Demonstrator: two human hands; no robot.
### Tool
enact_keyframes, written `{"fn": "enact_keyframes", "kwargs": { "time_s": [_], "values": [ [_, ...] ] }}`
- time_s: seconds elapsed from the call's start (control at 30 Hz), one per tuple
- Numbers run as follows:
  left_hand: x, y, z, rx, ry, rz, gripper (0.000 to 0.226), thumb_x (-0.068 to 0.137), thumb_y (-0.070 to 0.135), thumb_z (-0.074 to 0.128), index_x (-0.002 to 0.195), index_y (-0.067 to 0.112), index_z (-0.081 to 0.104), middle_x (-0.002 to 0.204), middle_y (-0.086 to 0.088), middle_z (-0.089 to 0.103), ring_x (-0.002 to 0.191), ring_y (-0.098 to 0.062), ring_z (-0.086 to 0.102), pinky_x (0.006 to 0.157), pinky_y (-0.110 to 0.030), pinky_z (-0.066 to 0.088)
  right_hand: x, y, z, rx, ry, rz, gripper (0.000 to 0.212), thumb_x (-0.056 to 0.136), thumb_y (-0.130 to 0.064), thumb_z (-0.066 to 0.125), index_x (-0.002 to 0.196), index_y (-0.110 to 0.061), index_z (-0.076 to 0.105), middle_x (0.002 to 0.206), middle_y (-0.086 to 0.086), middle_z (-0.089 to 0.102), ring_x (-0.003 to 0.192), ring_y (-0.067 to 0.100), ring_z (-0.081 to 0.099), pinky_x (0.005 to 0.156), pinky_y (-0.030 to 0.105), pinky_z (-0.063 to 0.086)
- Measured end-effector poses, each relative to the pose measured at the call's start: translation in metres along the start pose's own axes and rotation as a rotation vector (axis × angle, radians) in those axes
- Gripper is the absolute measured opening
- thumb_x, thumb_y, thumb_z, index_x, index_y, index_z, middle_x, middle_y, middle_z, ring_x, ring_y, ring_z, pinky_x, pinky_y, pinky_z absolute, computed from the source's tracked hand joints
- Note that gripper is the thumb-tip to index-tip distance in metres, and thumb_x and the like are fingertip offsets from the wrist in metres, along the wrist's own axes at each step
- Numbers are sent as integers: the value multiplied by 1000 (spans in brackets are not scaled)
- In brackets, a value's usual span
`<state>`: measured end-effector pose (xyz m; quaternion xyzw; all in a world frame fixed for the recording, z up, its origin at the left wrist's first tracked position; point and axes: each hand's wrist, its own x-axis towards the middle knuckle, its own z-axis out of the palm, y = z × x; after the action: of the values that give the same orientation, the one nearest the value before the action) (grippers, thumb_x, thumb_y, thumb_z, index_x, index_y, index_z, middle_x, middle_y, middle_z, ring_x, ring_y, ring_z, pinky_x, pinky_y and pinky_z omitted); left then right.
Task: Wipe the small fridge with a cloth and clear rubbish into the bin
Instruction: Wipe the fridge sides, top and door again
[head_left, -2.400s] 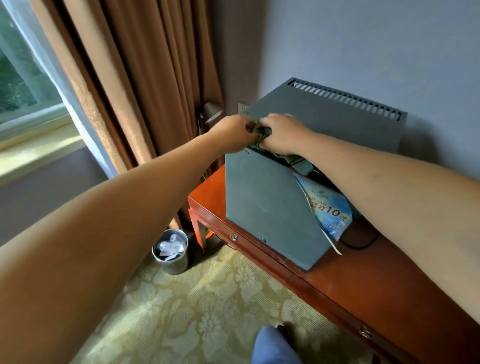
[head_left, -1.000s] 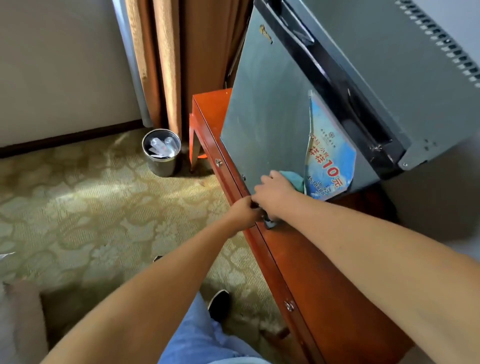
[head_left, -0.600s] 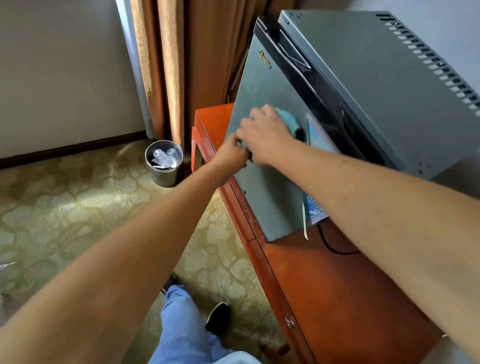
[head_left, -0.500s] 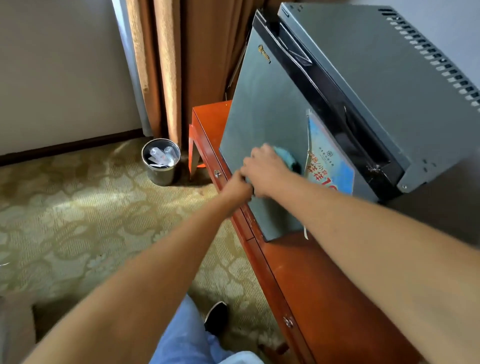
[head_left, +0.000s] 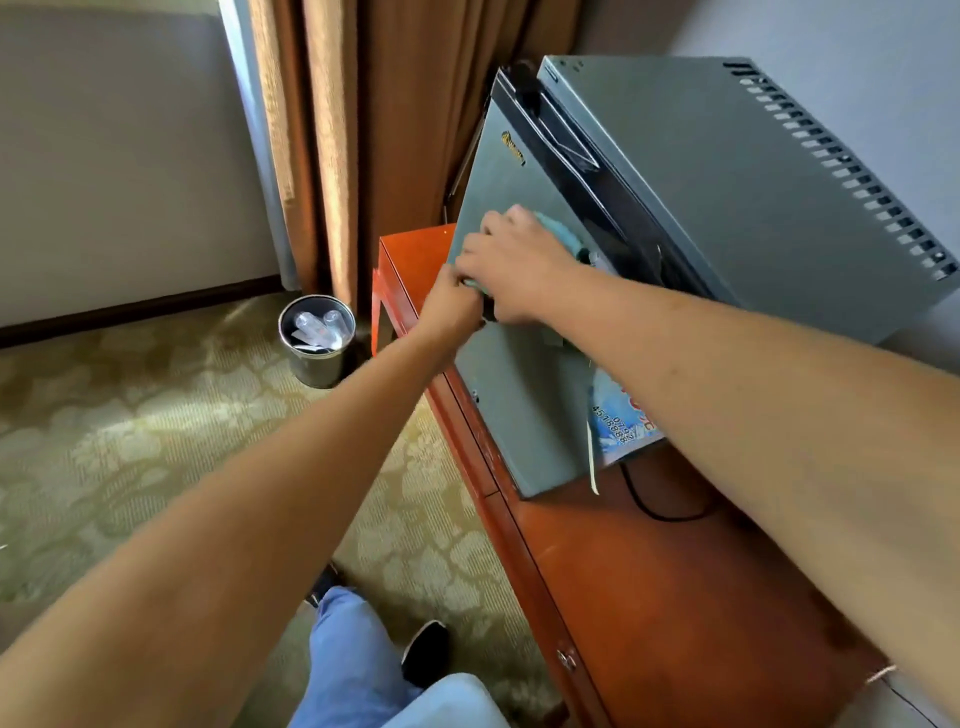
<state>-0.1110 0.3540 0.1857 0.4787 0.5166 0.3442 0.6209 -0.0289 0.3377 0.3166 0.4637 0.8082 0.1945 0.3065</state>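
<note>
Your right hand (head_left: 519, 265) lies flat, fingers (head_left: 485, 244) spread, pressing the teal cloth (head_left: 558, 234) on the fridge (head_left: 519, 395) door. Your left hand (head_left: 449, 306) is curled just below those fingers, apparently pinching the cloth's lower edge; contact is hard to make out. Most of the cloth is hidden under your palm. The door faces left toward the bin (head_left: 317, 340) on the floor; the fridge stands on the counter (head_left: 675, 597).
</note>
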Motion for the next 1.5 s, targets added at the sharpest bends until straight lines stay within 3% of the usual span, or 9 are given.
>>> {"fn": "enact_keyframes", "kwargs": {
  "time_s": [0.07,0.2,0.37,0.5,0.77,0.87,0.97,1.13,1.5],
  "values": [
    [5,-1,3,-15,16,15,45,75,27,50,120,20,56,111,-12,68,101,-26,69,78,-48,62,-1,-2,7,6,72,-3,48,74,-42,72,118,-28,61,114,0,62,110,27,51,92,44,38],
    [-51,-50,36,-128,-40,-109,35,103,32,43,135,18,46,123,-10,63,105,-17,67,79,-36,63,-19,-47,49,73,-39,-94,35,73,-43,68,105,-28,63,101,-3,60,101,24,50,89,42,36],
    [-111,-116,51,-2,-246,-332,26,92,13,43,108,22,62,103,-10,72,95,-28,68,91,-45,58,-74,-104,101,252,-248,-240,42,74,-33,69,115,-27,63,109,-5,61,104,22,48,94,40,35],
    [-92,-70,37,-97,-153,-271,26,95,1,40,96,19,59,99,-17,67,91,-29,63,84,-41,55,-42,-76,74,163,-190,-206,44,79,-32,70,122,-28,59,119,-3,59,114,23,47,99,41,34],
    [38,37,-30,-149,39,-31,32,95,17,44,125,19,53,112,-11,68,100,-23,66,86,-43,59,80,20,-4,18,96,-15,40,81,-37,64,120,-27,62,116,1,61,112,28,50,94,44,37],
    [39,6,-20,-202,44,-89,36,97,18,51,133,11,50,104,-9,64,93,-19,65,69,-33,58,88,-4,19,-5,6,-47,46,79,-50,68,120,-29,63,115,0,61,112,27,50,94,44,37],
    [-4,-60,8,-194,-21,-216,18,107,20,44,122,18,54,101,-1,65,88,-8,65,70,-24,59,59,-57,68,95,-171,-130,44,80,-44,69,120,-27,64,116,-2,60,115,25,49,95,40,36],
    [-66,-112,39,-146,-187,-418,33,93,26,50,125,22,57,109,-7,73,101,-23,71,87,-46,61,-2,-96,103,134,-318,-276,41,82,-36,69,121,-28,62,116,-5,59,112,22,47,97,40,33],
    [26,73,-23,-50,34,88,13,94,23,55,105,30,59,106,-6,69,102,-23,69,86,-47,61,53,40,-33,10,106,23,43,80,-37,66,121,-26,59,118,-2,59,112,24,48,95,42,36]
  ]
}}
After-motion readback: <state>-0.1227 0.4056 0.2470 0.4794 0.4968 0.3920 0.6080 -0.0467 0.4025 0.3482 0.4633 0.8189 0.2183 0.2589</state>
